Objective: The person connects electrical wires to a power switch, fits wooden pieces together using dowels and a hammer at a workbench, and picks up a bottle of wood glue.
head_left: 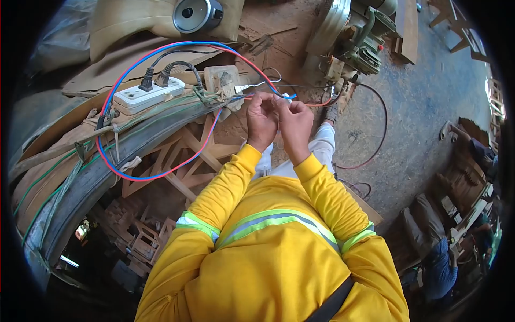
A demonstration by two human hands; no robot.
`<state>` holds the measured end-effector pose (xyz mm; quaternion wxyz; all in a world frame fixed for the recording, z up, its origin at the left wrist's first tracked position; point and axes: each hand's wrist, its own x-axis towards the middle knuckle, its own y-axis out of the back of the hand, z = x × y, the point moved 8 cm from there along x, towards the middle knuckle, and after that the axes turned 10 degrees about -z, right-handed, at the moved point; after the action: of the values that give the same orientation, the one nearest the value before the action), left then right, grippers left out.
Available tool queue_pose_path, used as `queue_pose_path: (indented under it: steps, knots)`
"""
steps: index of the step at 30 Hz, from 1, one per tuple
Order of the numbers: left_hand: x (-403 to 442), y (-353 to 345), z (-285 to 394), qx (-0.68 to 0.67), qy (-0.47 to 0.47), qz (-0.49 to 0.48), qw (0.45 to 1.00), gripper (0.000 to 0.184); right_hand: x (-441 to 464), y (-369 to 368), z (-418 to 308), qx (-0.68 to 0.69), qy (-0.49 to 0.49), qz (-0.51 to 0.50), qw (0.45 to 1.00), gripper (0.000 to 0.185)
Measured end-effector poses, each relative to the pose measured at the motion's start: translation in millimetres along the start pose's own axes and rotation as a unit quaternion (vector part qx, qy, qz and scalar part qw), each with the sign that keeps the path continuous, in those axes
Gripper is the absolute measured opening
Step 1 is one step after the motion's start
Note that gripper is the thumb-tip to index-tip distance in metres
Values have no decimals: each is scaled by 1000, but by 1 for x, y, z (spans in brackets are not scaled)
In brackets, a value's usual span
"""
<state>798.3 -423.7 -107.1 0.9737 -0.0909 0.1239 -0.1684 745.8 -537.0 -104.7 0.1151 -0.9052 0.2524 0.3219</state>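
Basically L hand (262, 121), R hand (296, 121) pinch cable end (291, 96); wide floor (359, 129) rt.

Yellow sleeves (228, 188), lime-and-silver bands (279, 217)

The power strip (149, 95) lies left of the left hand (262, 122), the machine (367, 45) ahead-right.

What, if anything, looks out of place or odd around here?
The white power strip looks oddly placed: with two black plugs in it, it sits amid clutter beside a curved grey edge, rather than somewhere tidy. Below, wooden pieces lie jumbled, which looks untidy, though they may just be workshop scraps.
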Motion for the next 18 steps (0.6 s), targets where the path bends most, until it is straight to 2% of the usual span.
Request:
queue_pose_path:
  steps: [3, 6, 8, 11, 16, 18]
  knots:
    - [2, 5, -3, -4, -1, 23, 1000, 23, 14, 0, -18, -207, -22, -67, 976, 42]
    - [-5, 17, -21, 96, -40, 50, 993, 22, 17, -5, -30, -263, -16, -96, 960, 42]
    - [-5, 15, -18, 112, -43, 47, 992, 22, 21, -7, -34, -290, -7, -112, 951, 42]
    - [-12, 19, -14, 152, -42, 45, 986, 24, 24, -15, -32, -404, 55, -137, 903, 32]
    - [-21, 28, -13, 134, 15, 51, 989, 30, 37, -28, -30, -419, 122, -142, 889, 24]
    - [-33, 43, -21, 135, 50, 80, 986, 35, 43, -39, -26, -353, 182, -181, 900, 24]
